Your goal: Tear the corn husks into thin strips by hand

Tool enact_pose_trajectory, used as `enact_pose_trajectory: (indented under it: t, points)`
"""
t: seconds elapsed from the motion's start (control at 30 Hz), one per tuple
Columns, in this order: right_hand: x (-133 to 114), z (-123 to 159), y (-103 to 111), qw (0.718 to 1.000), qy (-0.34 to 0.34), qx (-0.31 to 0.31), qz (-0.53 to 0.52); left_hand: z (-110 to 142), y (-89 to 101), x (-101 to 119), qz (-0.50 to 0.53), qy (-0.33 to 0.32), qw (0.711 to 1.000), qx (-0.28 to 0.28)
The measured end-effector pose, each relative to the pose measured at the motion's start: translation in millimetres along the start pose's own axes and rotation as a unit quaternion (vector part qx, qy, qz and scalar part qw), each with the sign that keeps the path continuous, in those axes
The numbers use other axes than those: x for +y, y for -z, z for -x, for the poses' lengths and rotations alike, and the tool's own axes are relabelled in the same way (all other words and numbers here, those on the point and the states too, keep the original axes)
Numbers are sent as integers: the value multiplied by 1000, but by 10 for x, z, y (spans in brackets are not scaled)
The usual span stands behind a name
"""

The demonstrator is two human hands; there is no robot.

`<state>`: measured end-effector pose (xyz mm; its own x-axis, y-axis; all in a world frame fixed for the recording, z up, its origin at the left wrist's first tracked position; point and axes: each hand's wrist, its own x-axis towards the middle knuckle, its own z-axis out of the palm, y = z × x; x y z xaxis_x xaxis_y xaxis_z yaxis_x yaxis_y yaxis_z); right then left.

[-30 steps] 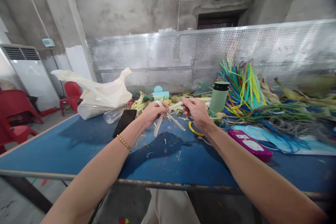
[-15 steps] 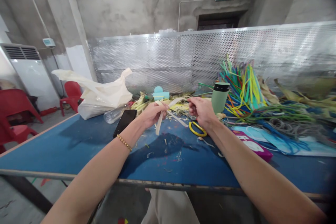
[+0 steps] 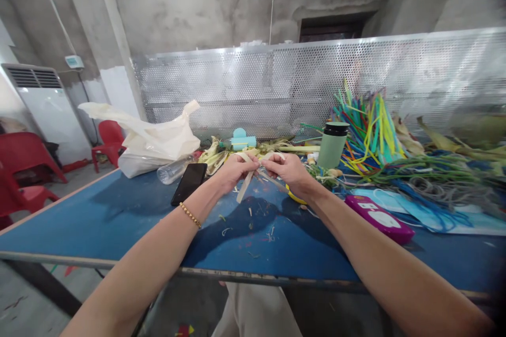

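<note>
Pale flat strips (image 3: 245, 187) cross one another between my two hands, above the blue table (image 3: 130, 221). My left hand (image 3: 236, 169) pinches them where they cross, and one end hangs down below its fingers. My right hand (image 3: 288, 169) is closed on the strips too, its fingertips close to those of the left. Another strip end slants down to the right under the right hand. Yellow-handled scissors (image 3: 294, 196) lie partly hidden behind my right wrist. Fine pale scraps (image 3: 270, 234) are scattered on the table beneath.
Left: a black phone (image 3: 190, 183), a clear plastic bottle (image 3: 174, 169) and a white plastic bag (image 3: 158, 139). Right: a green cup (image 3: 332, 146), a purple pack (image 3: 379, 219), blue masks (image 3: 419, 208) and a bundle of coloured strips (image 3: 371, 131). Husks (image 3: 213, 152) lie behind the hands.
My right hand has moved left and come up against the left hand, drawing the raised strip end in with it. My left hand has stayed nearly in place.
</note>
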<state>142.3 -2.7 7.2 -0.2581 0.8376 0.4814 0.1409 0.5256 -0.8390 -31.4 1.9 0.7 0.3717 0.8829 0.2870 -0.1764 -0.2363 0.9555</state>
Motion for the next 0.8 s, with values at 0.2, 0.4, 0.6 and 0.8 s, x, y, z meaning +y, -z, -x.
enact_pose_trajectory:
  t: [0.2,0.4,0.6,0.8]
  points:
    - [40,-14,-26,1000,-11,1,0,-11,-37,-6,-8,-39,999,23]
    - [7,-12,-21,999,-17,18,33,-17,-58,-28,-22,-46,998,28]
    - [-45,3,0,997,13,27,66,10,-35,-12,-122,-36,991,32]
    - [-27,-5,0,998,-7,46,45,52,-84,56,-157,-29,986,39]
